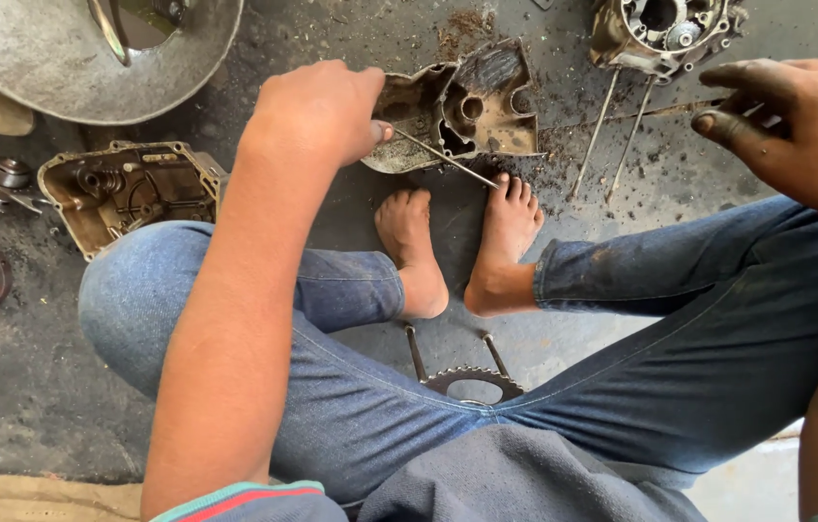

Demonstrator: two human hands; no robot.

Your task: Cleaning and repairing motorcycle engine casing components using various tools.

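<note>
My left hand [317, 111] grips the thin rod [448, 159] tight, pointing four o'clock; scrape the engine cover [457, 106] steadily. Right hand [786, 121] hangs half-open, empty.

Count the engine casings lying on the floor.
3: one casing at left by the knee, one in front of the left hand, one at top right. More may lie out of frame.
</note>
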